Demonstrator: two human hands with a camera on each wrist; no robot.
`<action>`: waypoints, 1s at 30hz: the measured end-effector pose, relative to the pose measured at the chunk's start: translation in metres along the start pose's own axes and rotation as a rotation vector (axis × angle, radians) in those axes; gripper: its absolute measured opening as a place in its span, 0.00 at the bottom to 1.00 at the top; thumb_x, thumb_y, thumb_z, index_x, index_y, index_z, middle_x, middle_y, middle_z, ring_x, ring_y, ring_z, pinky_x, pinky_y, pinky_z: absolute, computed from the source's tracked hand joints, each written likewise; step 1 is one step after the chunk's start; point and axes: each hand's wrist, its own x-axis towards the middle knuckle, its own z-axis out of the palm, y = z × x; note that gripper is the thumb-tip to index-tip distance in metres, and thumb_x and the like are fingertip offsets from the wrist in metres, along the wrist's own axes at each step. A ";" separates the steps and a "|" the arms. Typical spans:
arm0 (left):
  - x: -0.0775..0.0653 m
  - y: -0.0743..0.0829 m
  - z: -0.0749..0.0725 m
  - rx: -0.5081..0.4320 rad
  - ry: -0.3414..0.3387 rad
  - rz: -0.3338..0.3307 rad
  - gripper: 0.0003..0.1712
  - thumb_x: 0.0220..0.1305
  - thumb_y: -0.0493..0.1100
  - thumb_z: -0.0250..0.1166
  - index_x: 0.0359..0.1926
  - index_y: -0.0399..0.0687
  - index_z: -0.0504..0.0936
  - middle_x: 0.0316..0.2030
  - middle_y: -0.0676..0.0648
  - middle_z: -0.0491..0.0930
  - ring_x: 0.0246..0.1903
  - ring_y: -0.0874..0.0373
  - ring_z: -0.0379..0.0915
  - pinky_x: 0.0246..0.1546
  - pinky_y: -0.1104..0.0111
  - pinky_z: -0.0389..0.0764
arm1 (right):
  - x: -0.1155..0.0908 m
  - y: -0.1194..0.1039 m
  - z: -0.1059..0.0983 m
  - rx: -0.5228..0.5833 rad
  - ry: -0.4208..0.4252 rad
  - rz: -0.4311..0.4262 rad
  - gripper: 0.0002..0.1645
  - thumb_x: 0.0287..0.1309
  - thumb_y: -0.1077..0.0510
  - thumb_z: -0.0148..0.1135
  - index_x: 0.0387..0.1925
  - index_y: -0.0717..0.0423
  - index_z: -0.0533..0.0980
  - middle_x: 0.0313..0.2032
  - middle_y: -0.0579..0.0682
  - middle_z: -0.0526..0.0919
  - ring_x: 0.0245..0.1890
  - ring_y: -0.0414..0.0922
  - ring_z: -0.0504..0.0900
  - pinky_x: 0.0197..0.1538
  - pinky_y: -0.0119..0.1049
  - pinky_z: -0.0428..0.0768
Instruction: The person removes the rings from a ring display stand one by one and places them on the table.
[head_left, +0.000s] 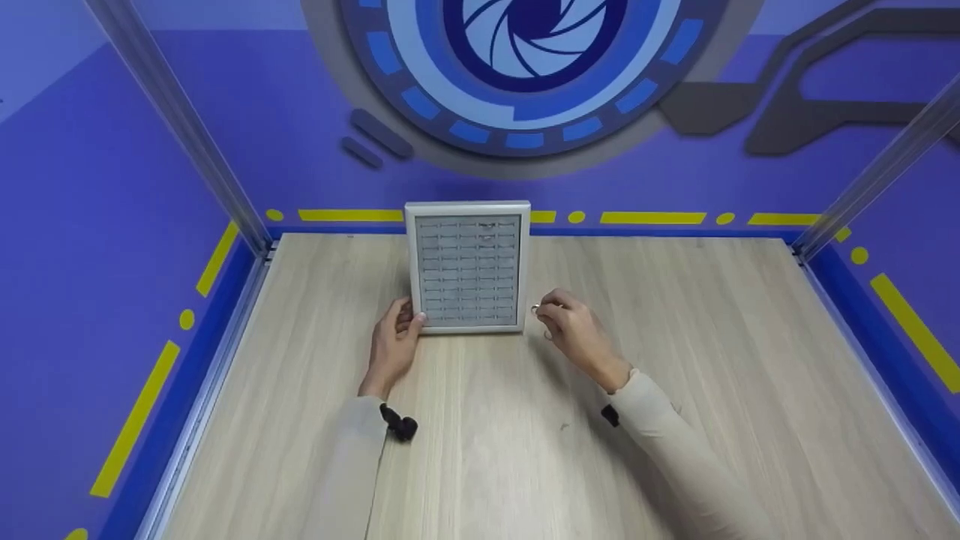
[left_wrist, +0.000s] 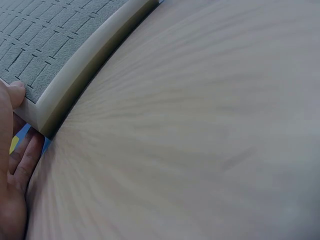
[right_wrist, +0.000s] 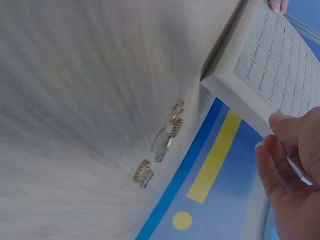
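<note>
A white-framed ring display board (head_left: 468, 330) stands upright on the table, its grey padded face lined with rows of short slots. Two shiny rings (head_left: 487, 225) sit near its upper right. My left hand (head_left: 393, 341) grips the lower left corner, thumb (left_wrist: 17, 92) on the front and fingers behind. Just right of the frame, my right hand (head_left: 574, 326) pinches a small shiny ring (head_left: 535, 308) at its fingertips. In the right wrist view its thumb and fingers come together beside the frame, largely covering what they hold.
Several gold and silver rings (right_wrist: 162, 142) lie on the wooden table (right_wrist: 100, 100) near the wall in the right wrist view. A blue-purple wall (head_left: 637, 187) with yellow markings rises behind the board. Metal posts (head_left: 187, 135) stand at the back corners.
</note>
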 end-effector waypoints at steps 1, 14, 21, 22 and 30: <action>0.000 0.000 0.000 0.000 0.001 -0.002 0.26 0.81 0.49 0.62 0.73 0.48 0.73 0.62 0.44 0.80 0.60 0.50 0.79 0.65 0.54 0.82 | -0.001 0.001 0.000 -0.005 -0.005 0.000 0.06 0.65 0.74 0.69 0.35 0.63 0.86 0.40 0.55 0.84 0.39 0.50 0.88 0.40 0.38 0.91; 0.000 0.001 0.000 0.000 0.000 0.007 0.26 0.81 0.49 0.62 0.73 0.48 0.73 0.62 0.43 0.81 0.59 0.50 0.81 0.63 0.54 0.84 | -0.024 0.007 0.002 -0.028 -0.095 0.035 0.06 0.66 0.71 0.70 0.34 0.61 0.87 0.40 0.54 0.86 0.40 0.50 0.87 0.43 0.42 0.90; 0.001 0.001 0.000 0.002 0.002 -0.004 0.26 0.82 0.49 0.62 0.73 0.48 0.73 0.62 0.43 0.81 0.60 0.50 0.81 0.65 0.55 0.83 | -0.034 0.009 0.003 -0.053 -0.113 0.029 0.07 0.63 0.74 0.71 0.34 0.62 0.87 0.41 0.55 0.86 0.43 0.51 0.88 0.45 0.42 0.90; 0.000 0.001 0.000 0.003 -0.001 -0.005 0.26 0.82 0.50 0.61 0.74 0.48 0.73 0.63 0.43 0.81 0.61 0.50 0.80 0.65 0.55 0.83 | -0.035 0.010 0.004 -0.058 -0.113 0.024 0.07 0.62 0.74 0.71 0.34 0.62 0.87 0.41 0.55 0.86 0.42 0.52 0.88 0.45 0.42 0.91; 0.000 0.001 0.000 0.005 0.000 -0.006 0.26 0.81 0.50 0.62 0.74 0.49 0.73 0.63 0.44 0.81 0.61 0.50 0.80 0.65 0.55 0.83 | -0.043 0.010 0.005 -0.072 -0.128 0.021 0.09 0.56 0.76 0.73 0.34 0.63 0.88 0.39 0.55 0.85 0.41 0.52 0.88 0.45 0.41 0.91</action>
